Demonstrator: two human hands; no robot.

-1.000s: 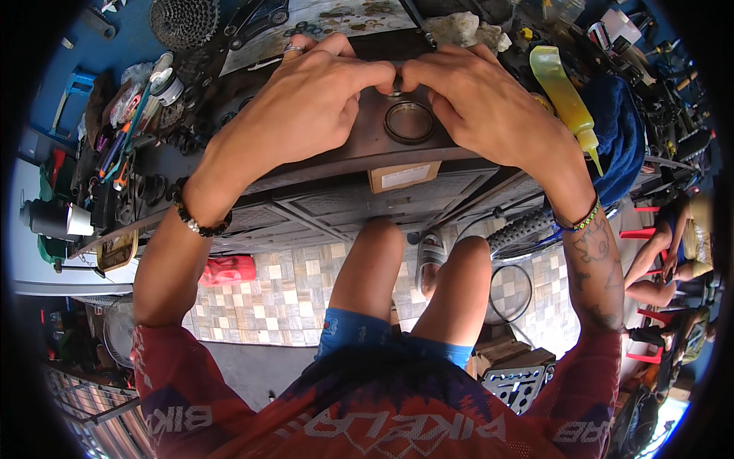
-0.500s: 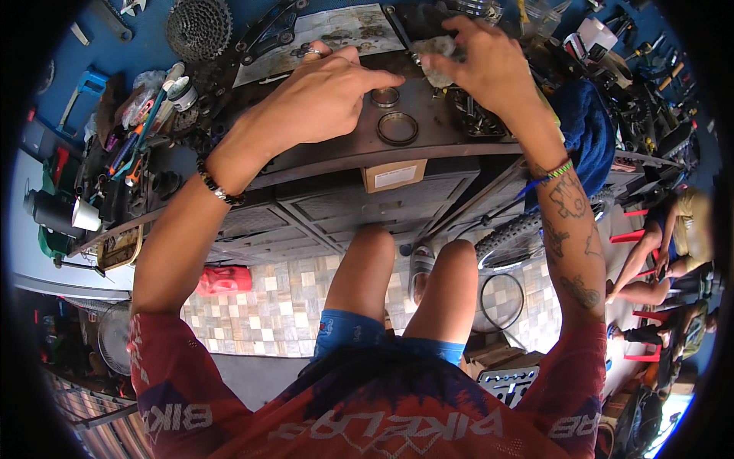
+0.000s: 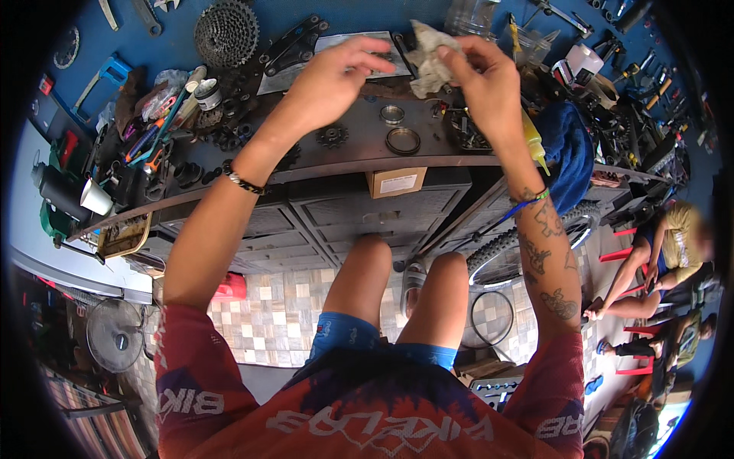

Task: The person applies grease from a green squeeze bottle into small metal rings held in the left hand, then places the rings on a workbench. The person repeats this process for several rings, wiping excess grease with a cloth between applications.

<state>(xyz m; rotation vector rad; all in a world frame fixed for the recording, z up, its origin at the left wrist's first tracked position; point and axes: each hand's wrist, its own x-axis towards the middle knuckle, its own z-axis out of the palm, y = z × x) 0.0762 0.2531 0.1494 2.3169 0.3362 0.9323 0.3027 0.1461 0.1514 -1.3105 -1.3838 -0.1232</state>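
My right hand [image 3: 489,88] grips a crumpled, stained beige rag [image 3: 432,63], pinched between thumb and fingers above the workbench. Opposite it hovers my left hand [image 3: 330,83], its fingers apart and pointing toward the rag, with nothing in them. On the bench top below lie two metal rings, a smaller one [image 3: 391,115] and a larger one [image 3: 403,141] nearer the front edge. A small dark sprocket [image 3: 332,135] rests under my left wrist. Behind my left hand, a spotted white sheet [image 3: 284,79] is partly covered by it.
Farther back are a bicycle cassette [image 3: 226,34] and a black crank arm [image 3: 294,47]. Pens, tools and a white jar [image 3: 207,94] crowd the left. On the right sit a tray of small hardware [image 3: 468,136], a yellow bottle [image 3: 534,141] and a blue towel [image 3: 567,145]. Two people sit far right.
My right hand has lifted the rag off the bench top. My left hand has drawn back from over the rings, its fingers now spread, uncovering the sprocket.
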